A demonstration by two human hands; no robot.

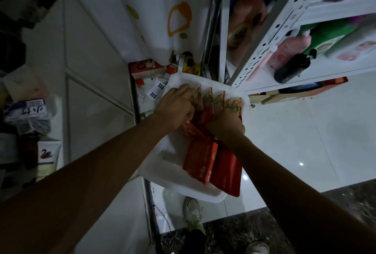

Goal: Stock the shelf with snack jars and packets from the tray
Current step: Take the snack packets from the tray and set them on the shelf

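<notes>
The red snack packets [211, 160] lay in the white tray [177, 148], and both hands were down among them! A row of packets [215, 99] stood on edge at the tray's far end, tops fanned just beyond the fingertips, likely bunched that way so several could be lifted at once. More packets lay flat on the wrist side of the hands, toward the tray's near rim, one poking over the edge.

The left hand [176, 107] was curled, fingers bent down onto the leftmost upright packets, pressing or pinching them; a firm grip could not be confirmed. The right hand [225, 123] was likewise half-closed, knuckles up, fingers buried in the packets at the row's right end, seemingly squeezing the bunch against the left.

Beyond and to the right of the right hand rose the white shelf [264, 58], already carrying bottles [293, 68]. No jars were visible in the tray.
</notes>
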